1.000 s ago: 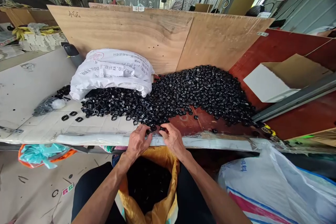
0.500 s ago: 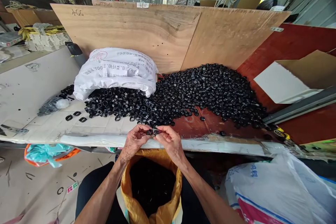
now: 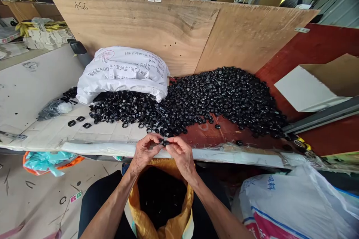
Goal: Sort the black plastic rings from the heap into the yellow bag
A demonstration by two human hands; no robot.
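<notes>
Head view: small black parts (image 3: 164,142), held between the fingertips of the left hand (image 3: 144,153) and the right hand (image 3: 181,154), beside the table's plastic-wrapped front edge (image 3: 238,157). Thumb and forefinger of each hand pinch the parts from opposite sides; fingertips cover the outer ends.

Orientation: taken together, the parts run sideways, from hand to hand; which way each faces is too small to tell.

Surroundings, beyond the hands: one heap of black rings (image 3: 117,108), its near pieces close to the fingertips; one larger heap of round black pieces (image 3: 224,97), adjoining on the right, over a red surface (image 3: 204,136). White printed sack (image 3: 123,69), lying against the ring heap. Plywood board (image 3: 140,26), upright behind. White carton (image 3: 308,87), tilted, far right. Below the hands: yellow sack (image 3: 134,205), mouth open, dark contents. Lower right: white plastic bag (image 3: 269,198).
</notes>
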